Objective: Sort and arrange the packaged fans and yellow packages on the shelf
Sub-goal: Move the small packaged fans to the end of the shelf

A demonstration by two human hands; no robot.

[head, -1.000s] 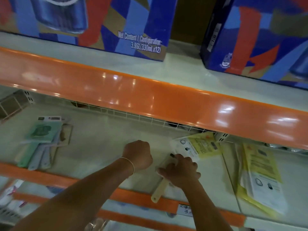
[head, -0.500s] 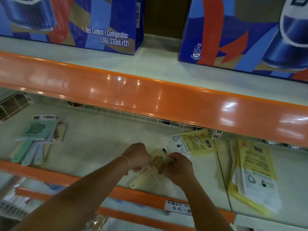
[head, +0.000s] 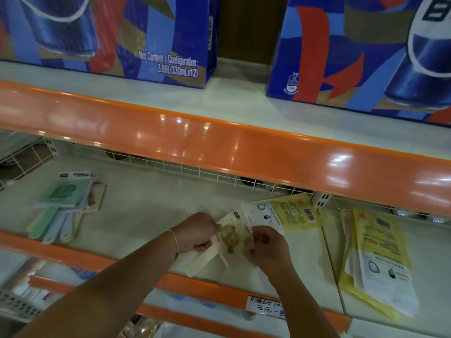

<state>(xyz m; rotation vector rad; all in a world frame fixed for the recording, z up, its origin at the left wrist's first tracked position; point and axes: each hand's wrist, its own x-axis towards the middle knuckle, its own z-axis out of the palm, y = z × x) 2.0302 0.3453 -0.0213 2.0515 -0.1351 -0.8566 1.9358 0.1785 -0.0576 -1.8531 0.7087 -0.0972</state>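
A cream packaged fan [head: 231, 237] with a brown picture lies across the middle of the pale shelf [head: 146, 211], its handle pointing toward the front edge. My left hand [head: 196, 231] grips its left side and my right hand [head: 264, 242] grips its right side. A pile of packaged fans [head: 64, 201], green on top, lies at the shelf's left. One yellow package [head: 285, 212] lies just behind my right hand. A stack of yellow packages [head: 378, 259] lies on the right shelf section.
An orange shelf lip [head: 219, 152] overhangs the work area, with blue drink cartons [head: 122, 37] above it. A white wire fence [head: 195, 172] runs along the shelf's back. A handwritten price tag [head: 266, 307] sits on the orange front rail.
Both hands have lifted the cream fan off the shelf and turned it face up between them. The view has shifted slightly left.
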